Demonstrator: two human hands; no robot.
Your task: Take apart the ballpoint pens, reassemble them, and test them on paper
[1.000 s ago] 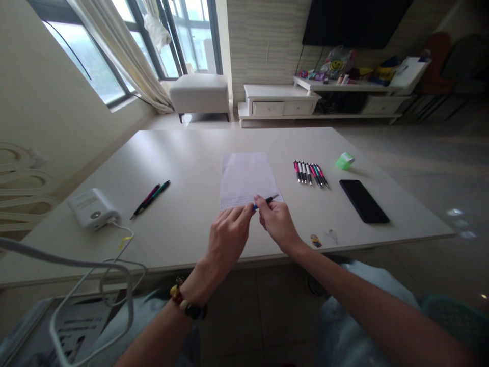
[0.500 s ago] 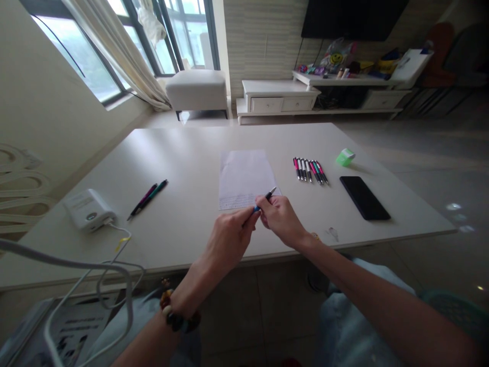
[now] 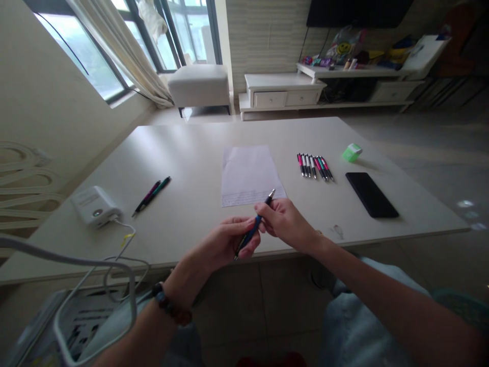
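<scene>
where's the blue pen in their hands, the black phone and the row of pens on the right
blue pen (image 3: 249, 236): head view, on the blue barrel just below the hands
black phone (image 3: 372, 195): head view, middle of its dark upper side
row of pens (image 3: 315, 167): head view, on a pen mid-row

My left hand (image 3: 223, 243) and right hand (image 3: 284, 221) hide part of the blue pen (image 3: 250, 235), so I can't see the whole barrel. The writing along the lower edge of the sheet of paper (image 3: 248, 178) is too small to read. The top edge cuts off the wall-mounted TV (image 3: 359, 12), a white cable (image 3: 134, 306) crosses the printed leaflet (image 3: 89, 326), and the clutter (image 3: 344, 58) on the shelf is too small to tell apart.
</scene>
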